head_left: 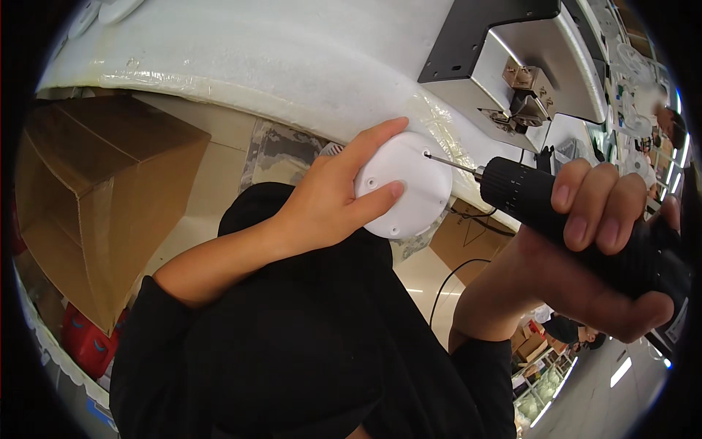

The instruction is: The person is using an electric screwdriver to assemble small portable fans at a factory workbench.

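Observation:
A round white plastic housing (pixel 420 201) with small screw holes around its face is gripped at its left side by my left hand (pixel 336 186). My left thumb lies across the face, and another finger runs along the upper edge. My right hand (pixel 592 219) is wrapped round a black electric screwdriver (pixel 515 189), held slanting in from the right. The thin metal bit of the screwdriver reaches a hole near the housing's upper right edge. Whether a screw sits under the tip is too small to tell.
Beyond my hands is a workbench (pixel 278 51) with a light, plastic-wrapped surface. A metal machine (pixel 523 80) with a dark plate stands on it at the right. An open cardboard box (pixel 110 175) is at the left, with a red item (pixel 88 340) below it. A dark cable (pixel 437 293) hangs nearby.

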`<state>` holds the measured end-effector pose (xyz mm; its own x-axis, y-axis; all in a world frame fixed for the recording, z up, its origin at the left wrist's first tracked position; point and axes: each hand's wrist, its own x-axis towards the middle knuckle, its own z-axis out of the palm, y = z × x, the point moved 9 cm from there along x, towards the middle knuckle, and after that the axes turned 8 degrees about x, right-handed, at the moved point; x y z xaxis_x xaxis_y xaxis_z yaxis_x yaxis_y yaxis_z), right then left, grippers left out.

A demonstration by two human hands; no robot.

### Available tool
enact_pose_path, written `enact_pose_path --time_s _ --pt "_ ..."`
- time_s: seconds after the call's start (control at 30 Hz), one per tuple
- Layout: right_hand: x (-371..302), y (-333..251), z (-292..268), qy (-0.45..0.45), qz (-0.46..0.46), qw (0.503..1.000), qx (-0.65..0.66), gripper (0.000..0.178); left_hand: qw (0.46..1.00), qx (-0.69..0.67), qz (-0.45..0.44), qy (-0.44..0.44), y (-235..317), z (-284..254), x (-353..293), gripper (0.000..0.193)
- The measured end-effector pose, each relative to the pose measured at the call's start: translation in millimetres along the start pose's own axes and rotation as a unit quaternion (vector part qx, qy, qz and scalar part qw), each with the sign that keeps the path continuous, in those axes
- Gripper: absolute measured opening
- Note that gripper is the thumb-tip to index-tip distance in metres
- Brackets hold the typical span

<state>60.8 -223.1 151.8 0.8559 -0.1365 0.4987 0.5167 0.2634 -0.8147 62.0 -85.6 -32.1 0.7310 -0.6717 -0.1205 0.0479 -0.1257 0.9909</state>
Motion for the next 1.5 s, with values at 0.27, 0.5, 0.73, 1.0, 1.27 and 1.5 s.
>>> enact_pose_path --time_s 0.27,0.5,0.73,1.0,1.27,1.5 --pt "1.5 16.7 5.1 -0.036 0.047 0.998 -0.025 0.064 1.0 -0.011 -0.011 0.007 -5.5 1.5 -3.4 0.069" --pt "5.3 27.8 14.7 -0.082 0.047 0.994 -0.054 0.063 0.995 -0.084 0.001 0.048 -15.8 6.6 -19.3 0.083" --pt "6.5 28.0 19.0 -0.106 0.039 0.991 -0.075 0.063 0.997 -0.071 -0.009 0.012 -14.4 11.6 -20.0 0.086" --pt "4.2 -32.7 6.5 -0.044 -0.003 0.995 -0.094 0.072 0.987 -0.152 -0.052 -0.019 -10.6 5.3 -15.3 0.071" --pt "31.1 -55.5 -16.9 0.151 -0.167 0.974 -0.027 0.07 0.999 -0.008 -0.032 0.017 -5.3 -6.7 -7.6 0.057" --pt "32.0 -38.6 -12.4 0.003 -0.035 0.994 -0.104 0.063 0.997 0.006 -0.028 0.066 -8.8 -6.7 -14.3 0.055"
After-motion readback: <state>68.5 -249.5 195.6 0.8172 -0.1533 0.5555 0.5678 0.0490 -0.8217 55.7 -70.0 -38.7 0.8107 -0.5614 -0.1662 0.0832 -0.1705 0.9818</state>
